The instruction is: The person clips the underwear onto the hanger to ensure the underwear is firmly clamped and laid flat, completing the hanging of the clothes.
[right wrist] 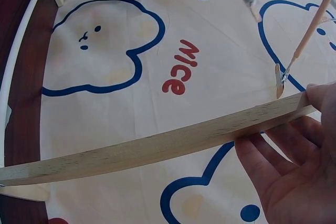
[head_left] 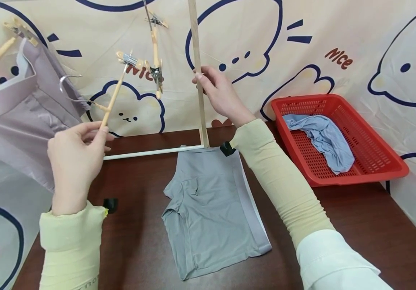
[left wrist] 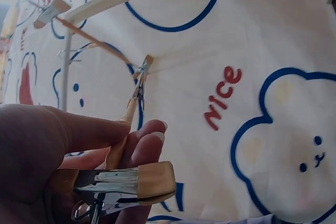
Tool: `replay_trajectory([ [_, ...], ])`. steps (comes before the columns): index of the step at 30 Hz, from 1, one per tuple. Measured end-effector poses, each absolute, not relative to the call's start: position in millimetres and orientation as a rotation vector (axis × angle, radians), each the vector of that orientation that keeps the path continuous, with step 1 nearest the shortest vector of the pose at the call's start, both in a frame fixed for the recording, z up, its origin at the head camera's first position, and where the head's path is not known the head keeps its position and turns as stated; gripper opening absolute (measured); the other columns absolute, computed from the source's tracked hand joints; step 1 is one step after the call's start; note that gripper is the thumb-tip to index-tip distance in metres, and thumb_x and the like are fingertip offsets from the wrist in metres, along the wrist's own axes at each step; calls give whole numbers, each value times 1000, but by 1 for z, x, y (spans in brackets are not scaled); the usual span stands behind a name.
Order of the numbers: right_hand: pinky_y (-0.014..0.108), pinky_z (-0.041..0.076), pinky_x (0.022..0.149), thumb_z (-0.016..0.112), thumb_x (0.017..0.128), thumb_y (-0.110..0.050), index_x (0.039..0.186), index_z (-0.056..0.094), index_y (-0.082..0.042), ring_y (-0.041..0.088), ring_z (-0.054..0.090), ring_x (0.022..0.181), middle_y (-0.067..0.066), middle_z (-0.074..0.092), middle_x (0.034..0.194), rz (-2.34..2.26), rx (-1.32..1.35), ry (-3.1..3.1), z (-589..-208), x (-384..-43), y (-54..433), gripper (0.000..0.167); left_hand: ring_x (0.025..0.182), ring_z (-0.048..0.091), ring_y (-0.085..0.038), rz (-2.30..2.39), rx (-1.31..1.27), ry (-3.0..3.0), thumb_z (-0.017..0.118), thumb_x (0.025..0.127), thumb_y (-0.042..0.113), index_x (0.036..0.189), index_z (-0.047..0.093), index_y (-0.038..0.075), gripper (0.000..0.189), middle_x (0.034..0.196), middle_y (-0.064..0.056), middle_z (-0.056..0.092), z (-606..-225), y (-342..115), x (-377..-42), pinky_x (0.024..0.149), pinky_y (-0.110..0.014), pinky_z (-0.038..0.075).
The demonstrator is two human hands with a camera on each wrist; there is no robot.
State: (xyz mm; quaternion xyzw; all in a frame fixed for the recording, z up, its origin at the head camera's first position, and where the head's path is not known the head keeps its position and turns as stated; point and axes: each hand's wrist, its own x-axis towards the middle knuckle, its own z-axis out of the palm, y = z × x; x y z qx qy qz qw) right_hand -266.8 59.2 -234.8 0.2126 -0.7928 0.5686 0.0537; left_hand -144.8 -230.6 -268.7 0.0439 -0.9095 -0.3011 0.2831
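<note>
My left hand (head_left: 77,161) pinches one end of a wooden clip hanger (head_left: 113,96), tilted with its metal hook pointing left. In the left wrist view, a metal clip (left wrist: 113,182) of this hanger sits by the fingers. My right hand (head_left: 224,94) grips the upright wooden post (head_left: 195,44) of a rack, thumb on one side and fingers on the other; the right wrist view shows the same post (right wrist: 157,145). Below, between the two arms, grey shorts (head_left: 211,209) lie flat on the dark table (head_left: 131,225), their lighter waistband toward the right.
A second clip hanger (head_left: 155,44) hangs left of the post. Lilac clothing (head_left: 44,104) hangs clipped at the far left. A white rod (head_left: 146,153) runs low across the rack's base. To the right stands a red basket (head_left: 371,176) with a blue cloth (head_left: 325,135) inside.
</note>
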Motion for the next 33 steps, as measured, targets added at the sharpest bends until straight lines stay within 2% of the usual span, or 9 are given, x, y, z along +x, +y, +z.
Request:
replay_trajectory([
  [4,29,44,104,47,111,-21,142,52,-4,20,59,117,12,63,123,1744,656,-2397,-246,-285,60,36,55,46,26,-824,86,-2438,59,103,26,121,76,7,31,92,-11,77,-280,-227,-144,70,-22,31],
  [9,28,45,103,48,110,-26,142,53,-6,20,59,118,9,62,125,1749,672,-2401,-254,-298,63,38,57,52,21,-880,65,-2436,62,102,26,120,76,7,30,90,-10,77,-288,-220,-142,58,-15,36],
  [12,30,46,103,51,109,-30,146,48,-6,19,57,122,9,58,134,1730,662,-2458,-255,-296,65,45,57,57,15,-933,38,-2426,63,102,23,119,76,6,27,88,-10,77,-293,-215,-141,51,-11,41],
  [15,31,48,100,56,106,-38,150,40,-5,17,55,123,10,51,141,1726,607,-2553,-260,-293,70,57,56,60,12,-966,9,-2411,64,101,20,118,76,5,26,86,-10,76,-299,-212,-139,49,-11,44],
  [18,32,50,96,59,103,-43,148,36,-3,19,56,120,12,49,141,1716,553,-2650,-270,-288,76,64,56,61,10,-1000,-21,-2403,64,101,19,118,75,4,25,86,-11,76,-304,-209,-139,50,-11,46],
  [21,33,50,95,60,102,-44,143,40,-4,21,56,118,11,49,138,1661,527,-2710,-281,-281,82,60,58,63,8,-1002,-37,-2410,64,101,20,118,75,3,26,88,-11,76,-309,-207,-140,50,-12,47],
  [25,36,50,95,62,101,-43,136,46,-6,22,56,117,9,51,134,1604,517,-2693,-290,-268,85,53,61,68,-2,-1016,-16,-2426,63,102,23,118,75,4,27,88,-7,76,-314,-204,-140,49,-14,48],
  [29,35,52,92,66,100,-37,132,51,-7,22,61,110,7,58,125,1596,577,-2633,-298,-255,82,46,64,72,-13,-1007,-10,-2430,64,102,23,118,75,7,26,86,-4,76,-321,-198,-140,51,-15,46],
  [33,33,54,89,68,99,-34,131,53,-9,19,63,104,2,62,116,1573,659,-2577,-304,-241,76,43,64,72,-16,-986,-24,-2428,65,102,22,117,75,7,24,84,-3,76,-328,-191,-141,51,-18,44],
])
